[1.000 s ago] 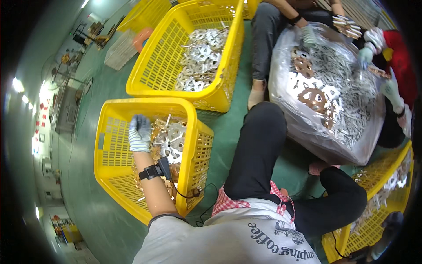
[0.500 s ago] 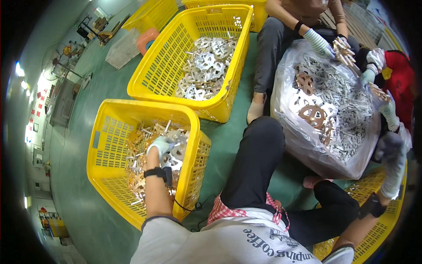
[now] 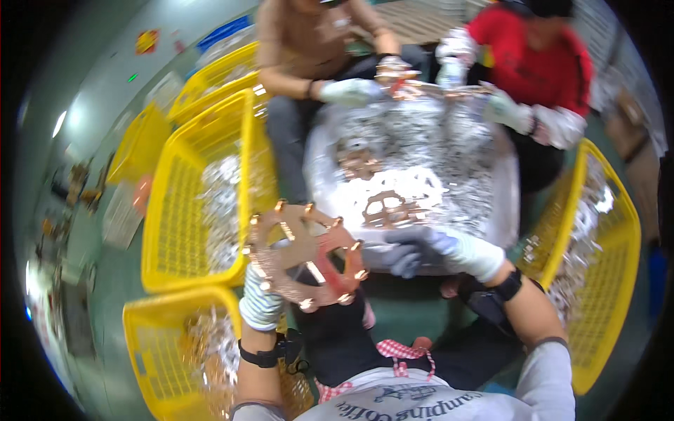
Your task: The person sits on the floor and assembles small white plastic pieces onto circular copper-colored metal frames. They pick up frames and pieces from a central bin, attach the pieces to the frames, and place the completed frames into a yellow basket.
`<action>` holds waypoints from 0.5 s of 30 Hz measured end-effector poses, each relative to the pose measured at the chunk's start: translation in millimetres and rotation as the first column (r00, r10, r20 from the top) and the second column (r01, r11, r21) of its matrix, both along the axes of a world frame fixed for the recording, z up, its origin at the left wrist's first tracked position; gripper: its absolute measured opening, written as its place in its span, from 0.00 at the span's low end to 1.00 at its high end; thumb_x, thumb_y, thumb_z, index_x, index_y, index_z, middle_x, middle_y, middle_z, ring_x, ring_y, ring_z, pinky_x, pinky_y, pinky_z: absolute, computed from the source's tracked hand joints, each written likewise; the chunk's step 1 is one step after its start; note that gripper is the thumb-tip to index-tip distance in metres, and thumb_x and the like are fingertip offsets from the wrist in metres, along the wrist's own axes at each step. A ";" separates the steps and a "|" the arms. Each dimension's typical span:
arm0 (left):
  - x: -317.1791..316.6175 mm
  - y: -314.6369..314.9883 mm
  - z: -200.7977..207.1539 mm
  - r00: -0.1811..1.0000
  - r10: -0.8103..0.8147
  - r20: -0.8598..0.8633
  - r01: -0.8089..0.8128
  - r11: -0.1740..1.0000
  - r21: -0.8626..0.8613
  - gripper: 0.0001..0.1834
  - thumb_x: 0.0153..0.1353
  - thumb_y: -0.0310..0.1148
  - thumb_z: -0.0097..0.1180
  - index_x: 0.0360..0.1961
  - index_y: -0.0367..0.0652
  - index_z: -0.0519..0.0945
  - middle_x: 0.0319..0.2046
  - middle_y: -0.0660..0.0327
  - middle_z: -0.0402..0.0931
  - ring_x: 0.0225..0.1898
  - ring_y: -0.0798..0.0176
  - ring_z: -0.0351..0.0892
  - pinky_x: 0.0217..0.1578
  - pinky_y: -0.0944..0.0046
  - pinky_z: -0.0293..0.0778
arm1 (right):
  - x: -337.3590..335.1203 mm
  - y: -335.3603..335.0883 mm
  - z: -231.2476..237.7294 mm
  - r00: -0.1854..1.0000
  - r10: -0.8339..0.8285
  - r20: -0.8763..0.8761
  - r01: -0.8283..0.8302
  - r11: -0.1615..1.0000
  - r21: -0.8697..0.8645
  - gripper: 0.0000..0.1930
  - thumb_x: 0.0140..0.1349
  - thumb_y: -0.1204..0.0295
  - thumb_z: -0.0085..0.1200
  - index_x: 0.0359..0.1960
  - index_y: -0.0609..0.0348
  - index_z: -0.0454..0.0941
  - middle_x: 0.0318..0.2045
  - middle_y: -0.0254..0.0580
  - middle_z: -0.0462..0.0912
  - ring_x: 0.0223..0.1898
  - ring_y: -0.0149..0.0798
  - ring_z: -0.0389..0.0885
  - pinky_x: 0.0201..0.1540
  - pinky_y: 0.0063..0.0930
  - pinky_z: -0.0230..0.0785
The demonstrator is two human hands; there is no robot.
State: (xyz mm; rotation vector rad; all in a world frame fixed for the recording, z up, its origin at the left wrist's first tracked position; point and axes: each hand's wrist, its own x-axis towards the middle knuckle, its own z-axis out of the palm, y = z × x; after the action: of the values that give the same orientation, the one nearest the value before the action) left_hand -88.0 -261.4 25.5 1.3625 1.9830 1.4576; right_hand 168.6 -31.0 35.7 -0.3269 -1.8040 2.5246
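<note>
My left hand (image 3: 261,300), in a striped glove, grips a round copper-coloured metal plate (image 3: 303,256) by its edge and holds it up. Cut-outs pierce the plate, and short pegs stand around its rim. To the right, my right hand (image 3: 442,249), in a grey-palmed glove, hovers over the near edge of the bag-lined tub (image 3: 316,168). Its fingers point toward the plate, apart and slightly bent, with nothing visible in them; motion blurs them somewhat. Silvery pins (image 3: 463,161) fill the tub, and another copper-coloured plate (image 3: 390,209) lies among bright metal pieces there.
Yellow baskets of metal parts stand at the lower left (image 3: 133,351), farther left (image 3: 158,231) and right (image 3: 618,281). Beyond the tub, one person in brown (image 3: 302,42) and another in red (image 3: 533,70) handle copper-coloured parts with gloved hands.
My left hand has come out of the lower-left basket with the copper-coloured plate. My right hand has moved from the right side to the tub's near edge. The view has turned right.
</note>
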 end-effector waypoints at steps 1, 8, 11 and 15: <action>13.7 27.8 -6.9 0.993 -0.109 0.056 0.108 0.994 0.013 0.18 0.55 0.29 0.63 0.48 0.39 0.79 0.41 0.58 0.80 0.42 0.61 0.80 0.44 0.61 0.76 | 3.1 2.7 -2.1 0.998 -0.044 -0.034 0.043 0.999 -0.032 0.32 0.67 0.53 0.51 0.64 0.65 0.66 0.49 0.39 0.76 0.48 0.31 0.75 0.54 0.27 0.68; 64.0 202.2 6.5 0.607 -0.484 0.630 0.523 0.841 0.143 0.24 0.68 0.44 0.50 0.58 0.37 0.72 0.52 0.55 0.77 0.52 0.60 0.77 0.53 0.61 0.74 | 46.8 65.2 8.7 0.835 -0.525 -0.164 0.550 0.796 0.253 0.28 0.64 0.67 0.53 0.65 0.62 0.66 0.54 0.37 0.75 0.49 0.29 0.74 0.56 0.24 0.66; 69.1 239.4 -3.1 0.343 -0.450 0.825 0.536 0.814 0.221 0.25 0.70 0.47 0.46 0.57 0.37 0.74 0.48 0.57 0.79 0.48 0.64 0.79 0.50 0.65 0.75 | 52.1 82.9 -7.4 0.834 -0.539 -0.120 0.552 0.803 0.227 0.28 0.64 0.66 0.55 0.64 0.61 0.67 0.46 0.30 0.77 0.44 0.23 0.74 0.45 0.17 0.66; 67.2 258.5 -39.8 0.529 -0.443 0.724 0.556 0.826 0.099 0.16 0.66 0.34 0.56 0.52 0.36 0.77 0.39 0.62 0.80 0.37 0.69 0.79 0.42 0.69 0.76 | 45.4 90.2 -37.9 0.784 -0.604 -0.147 0.621 0.762 0.181 0.25 0.68 0.61 0.51 0.63 0.61 0.68 0.43 0.30 0.79 0.39 0.22 0.75 0.44 0.18 0.70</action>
State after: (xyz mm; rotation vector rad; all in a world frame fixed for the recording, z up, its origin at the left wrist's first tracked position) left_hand -20.9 -2.9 -14.3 0.9365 1.0259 1.2440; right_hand 214.0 59.2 -2.1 -0.6702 -1.5775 1.8385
